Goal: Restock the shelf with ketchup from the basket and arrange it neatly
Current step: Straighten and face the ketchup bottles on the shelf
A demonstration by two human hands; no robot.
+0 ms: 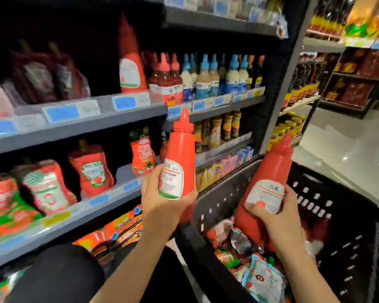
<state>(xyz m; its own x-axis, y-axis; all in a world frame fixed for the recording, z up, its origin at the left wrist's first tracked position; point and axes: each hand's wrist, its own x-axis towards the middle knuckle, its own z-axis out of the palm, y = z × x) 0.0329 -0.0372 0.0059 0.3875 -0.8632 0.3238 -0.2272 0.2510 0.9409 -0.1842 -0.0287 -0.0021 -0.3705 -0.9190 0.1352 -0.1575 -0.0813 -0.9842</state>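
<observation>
In a shop aisle, two red ketchup bottles held up between shelf and basket.

On the left, the grey shelf point(79, 125) carries red ketchup pouches point(92, 169) on its lower tier and one tall ketchup bottle on the shelf point(130, 62) above, beside rows of sauce bottles. The left hand point(162, 200) is wrapped around the labelled lower part of the left ketchup bottle point(181, 156), held upright just in front of the shelf edge. To the right, the right hand point(276, 213) grips the right ketchup bottle point(271, 171), tilted, over the black basket point(341, 217), which holds more packets.
</observation>
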